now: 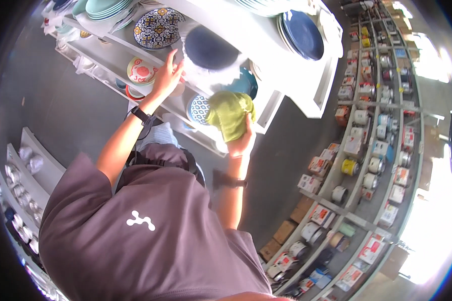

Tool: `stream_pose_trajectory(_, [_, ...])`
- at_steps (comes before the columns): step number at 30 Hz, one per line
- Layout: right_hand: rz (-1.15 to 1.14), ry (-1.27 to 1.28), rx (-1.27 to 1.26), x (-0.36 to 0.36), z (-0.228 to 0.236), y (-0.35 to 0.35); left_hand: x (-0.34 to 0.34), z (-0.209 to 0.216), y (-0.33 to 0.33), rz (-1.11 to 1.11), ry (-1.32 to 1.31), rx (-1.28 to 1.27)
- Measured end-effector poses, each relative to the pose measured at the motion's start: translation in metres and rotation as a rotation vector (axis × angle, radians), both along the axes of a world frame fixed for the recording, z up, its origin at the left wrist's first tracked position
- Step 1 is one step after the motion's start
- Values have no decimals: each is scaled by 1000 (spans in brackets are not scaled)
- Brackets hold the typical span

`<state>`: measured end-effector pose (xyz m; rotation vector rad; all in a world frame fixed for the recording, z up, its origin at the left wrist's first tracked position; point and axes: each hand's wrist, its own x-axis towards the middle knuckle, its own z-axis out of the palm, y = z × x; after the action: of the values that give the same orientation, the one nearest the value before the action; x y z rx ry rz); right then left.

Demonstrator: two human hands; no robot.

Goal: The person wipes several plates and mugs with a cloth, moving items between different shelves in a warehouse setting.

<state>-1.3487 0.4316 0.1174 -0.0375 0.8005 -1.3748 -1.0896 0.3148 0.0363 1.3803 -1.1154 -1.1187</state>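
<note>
Green cloth (pixel 231 113) noted in front of the white shelving (pixel 309 83), partly covering a blue-and-white plate (pixel 198 109) in our view — we find our right hand (pixel 243 139) clamped on it. Our left hand (pixel 168 76) is at the dark blue plate's (pixel 211 47) edge — whether gripping, we cannot tell.

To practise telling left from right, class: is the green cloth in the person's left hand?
No, the right hand holds the green cloth.
</note>
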Motion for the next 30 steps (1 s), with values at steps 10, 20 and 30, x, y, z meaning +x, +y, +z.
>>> stream_pose_trajectory(10, [-102, 669, -124, 65, -27, -121, -21, 2, -32, -61, 136, 218])
stream_pose_trajectory(20, [261, 1942, -944, 99, -37, -216, -42, -30, -48, 46, 167, -39])
stream_pose_trajectory(30, [399, 2234, -1111, 55, -35, -215, -44, -11, -40, 46, 202, 0])
